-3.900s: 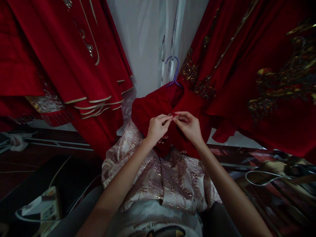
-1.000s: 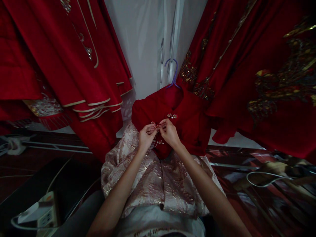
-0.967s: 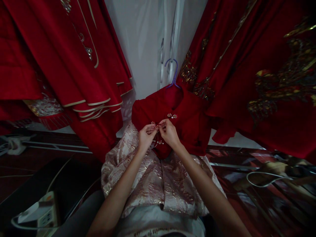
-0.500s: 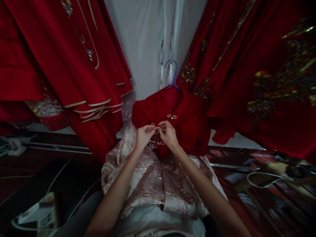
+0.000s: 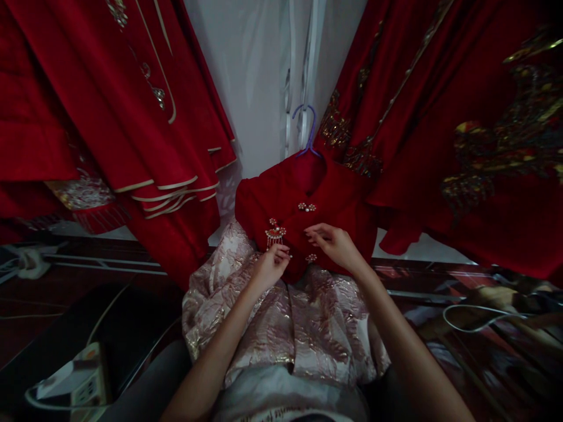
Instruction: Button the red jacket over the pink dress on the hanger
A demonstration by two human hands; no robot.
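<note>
Well, the left hand (image 5: 267,269) was by the shiny pin (image 5: 275,232), its hold hard to tell; the right hand (image 5: 338,245), slightly open, was near the red shirt (image 5: 345,202).

Your left hand (image 5: 270,269) covers the lower tassels of the brooch (image 5: 275,231), and you cannot tell whether its fingers pinch anything. The hanger (image 5: 312,132) disappears inside the red top (image 5: 259,199), leaving only its upper part in sight. The bottom edge cuts off your shirt (image 5: 290,390), whose lettering is too blurred to read, and the power strip (image 5: 90,381). The top edge crops the hanging clothes (image 5: 109,117).
</note>
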